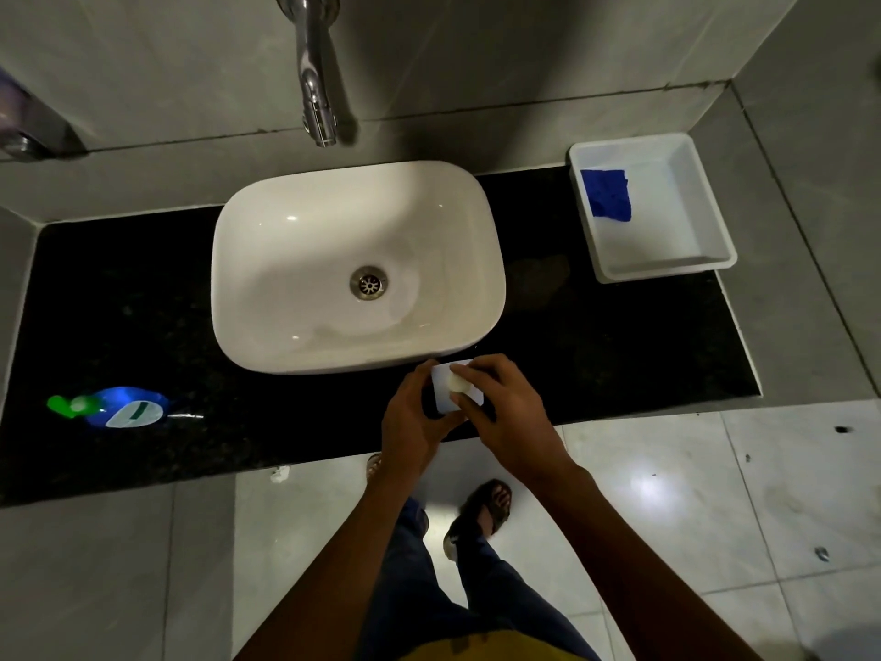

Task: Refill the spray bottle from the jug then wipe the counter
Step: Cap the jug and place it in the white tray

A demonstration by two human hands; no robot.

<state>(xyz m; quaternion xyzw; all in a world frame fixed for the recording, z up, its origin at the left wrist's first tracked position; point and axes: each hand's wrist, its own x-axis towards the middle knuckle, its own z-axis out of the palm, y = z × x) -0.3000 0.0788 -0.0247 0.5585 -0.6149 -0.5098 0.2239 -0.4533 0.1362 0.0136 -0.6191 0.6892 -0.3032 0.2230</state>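
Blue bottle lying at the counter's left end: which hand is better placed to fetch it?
Left, probably. The blue bottle lies on the left hand's side; the right hand would have to cross over. Both hands grip the white container, so one must let go.

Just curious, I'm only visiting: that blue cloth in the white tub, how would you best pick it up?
Come straight down from above and pinch the blue cloth at its raised crumpled middle. The tub's walls block a sideways approach, and the cloth lies loose against the tub's left side.
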